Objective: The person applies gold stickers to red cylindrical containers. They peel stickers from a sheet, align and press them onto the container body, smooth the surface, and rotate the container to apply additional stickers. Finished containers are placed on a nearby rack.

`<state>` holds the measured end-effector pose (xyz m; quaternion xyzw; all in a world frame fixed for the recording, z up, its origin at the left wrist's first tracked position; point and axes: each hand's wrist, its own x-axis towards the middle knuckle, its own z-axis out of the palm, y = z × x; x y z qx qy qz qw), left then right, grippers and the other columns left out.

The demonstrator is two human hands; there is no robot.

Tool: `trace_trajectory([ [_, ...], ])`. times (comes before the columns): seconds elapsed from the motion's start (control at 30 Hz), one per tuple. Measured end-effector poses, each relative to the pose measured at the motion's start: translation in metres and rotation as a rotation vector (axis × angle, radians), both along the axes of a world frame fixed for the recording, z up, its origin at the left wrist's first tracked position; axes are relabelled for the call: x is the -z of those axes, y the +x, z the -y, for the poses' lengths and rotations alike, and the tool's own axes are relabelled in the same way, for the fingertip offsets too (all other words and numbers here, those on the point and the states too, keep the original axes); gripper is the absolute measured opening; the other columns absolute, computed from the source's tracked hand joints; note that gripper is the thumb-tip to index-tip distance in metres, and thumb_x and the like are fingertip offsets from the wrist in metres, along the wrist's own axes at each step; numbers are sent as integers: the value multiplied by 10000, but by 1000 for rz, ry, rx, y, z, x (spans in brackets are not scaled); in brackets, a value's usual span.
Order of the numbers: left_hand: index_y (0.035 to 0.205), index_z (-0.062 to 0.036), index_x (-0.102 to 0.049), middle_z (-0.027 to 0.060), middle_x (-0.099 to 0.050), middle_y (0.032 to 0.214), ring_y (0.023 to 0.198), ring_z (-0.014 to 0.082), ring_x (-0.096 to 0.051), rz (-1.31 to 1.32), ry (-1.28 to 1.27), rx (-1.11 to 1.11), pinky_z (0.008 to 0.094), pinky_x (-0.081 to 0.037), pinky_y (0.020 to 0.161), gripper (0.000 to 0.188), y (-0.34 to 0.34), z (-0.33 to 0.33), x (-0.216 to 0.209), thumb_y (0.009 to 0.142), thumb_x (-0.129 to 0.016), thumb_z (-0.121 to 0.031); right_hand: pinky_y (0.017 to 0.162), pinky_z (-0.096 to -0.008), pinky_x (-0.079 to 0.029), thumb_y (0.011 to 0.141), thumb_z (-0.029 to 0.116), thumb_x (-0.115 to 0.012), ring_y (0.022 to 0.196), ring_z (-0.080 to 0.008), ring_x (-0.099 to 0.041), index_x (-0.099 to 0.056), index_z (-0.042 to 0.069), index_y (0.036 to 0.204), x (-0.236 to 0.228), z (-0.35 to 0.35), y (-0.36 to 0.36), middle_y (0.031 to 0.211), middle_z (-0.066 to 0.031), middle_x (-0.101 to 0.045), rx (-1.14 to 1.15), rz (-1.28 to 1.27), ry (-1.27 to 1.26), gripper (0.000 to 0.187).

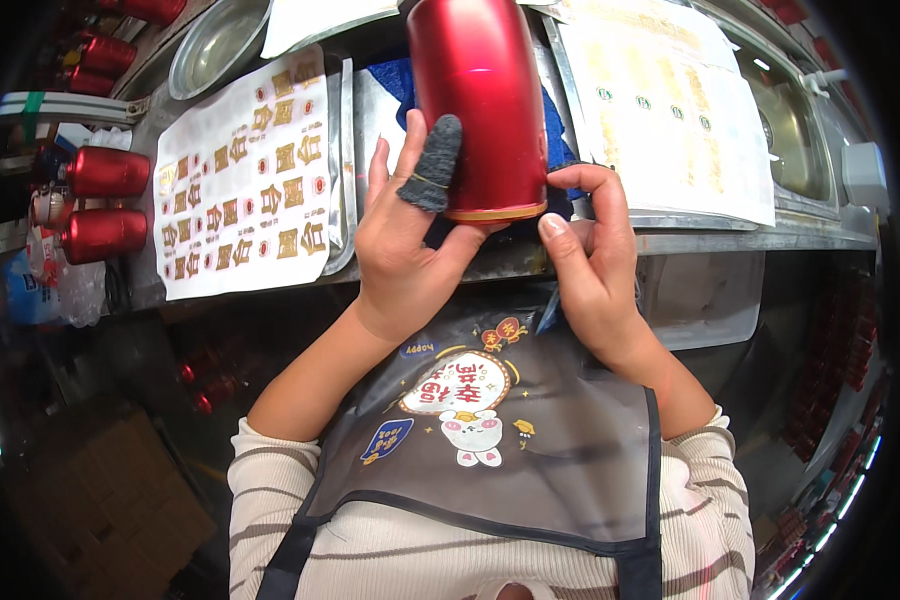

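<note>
A glossy red metallic bottle (482, 105) with a gold band at its near end lies tilted over the bench edge. My left hand (400, 235) holds it from the left, fingers along its side and thumb at the gold end. A grey knitted sleeve (435, 165) covers one of that hand's fingers. At the bottle's near right edge, my right hand (598, 250) is closed in a pinch, index fingertip against the side and thumb by the rim. Under the bottle is a dark blue cloth (395, 80), partly hidden. The bottle's underside is out of sight.
Left lies a white sheet (185, 270) of gold-brown decals on a metal tray (342, 150). Another sheet (670, 170), with pale gold strips and green emblems, lies right. A metal bowl (220, 50), a basin (795, 130), several red bottles (110, 172) and a plastic bin (705, 300) stand around.
</note>
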<state>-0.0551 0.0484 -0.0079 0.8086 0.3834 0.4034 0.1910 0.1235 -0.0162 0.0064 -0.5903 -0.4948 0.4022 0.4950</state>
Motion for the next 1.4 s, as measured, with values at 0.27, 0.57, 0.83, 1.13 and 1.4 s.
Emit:
trace_trajectory([
  [0.27,1210,28,-641,275,-511,1394,1331,378,-486,-36,-15,4,607,-234,1124,570,-17,15,3,692,-839,-105,548,-243,-398,724,244,-843,700,-129,-503,-464,-9,1188,-8,-15,-14,1103,-121,-484,82,496,294,650],
  [0.57,1102,18,-696,292,-407,1479,1372,423,-422,-134,59,32,619,-154,1128,406,-24,29,17,722,-807,-73,669,-386,-502,746,277,-789,902,-308,-541,-453,-19,1150,3,-24,-16,1073,-155,-527,95,444,300,603],
  [0.83,1028,-23,-724,287,-421,1472,1354,447,-435,-210,168,58,645,-161,1115,342,-19,20,5,702,-808,-82,725,-391,-479,783,231,-755,907,-326,-531,-477,-24,1143,4,-22,-8,1055,-166,-535,54,375,302,521],
  [1.13,979,-44,-739,290,-429,1465,1351,466,-429,-298,224,60,665,-160,1106,316,-11,16,-12,674,-809,-85,716,-360,-456,842,97,-661,845,-292,-510,-539,-23,1144,9,-18,6,1053,-171,-556,2,68,243,348],
  [1.4,1078,-58,-716,294,-411,1474,1343,468,-436,-378,266,84,655,-175,1102,373,-15,16,-18,710,-780,-55,637,-257,-458,854,79,-665,812,-193,-548,-552,-13,1148,10,-19,2,1020,-130,-562,22,152,307,328],
])
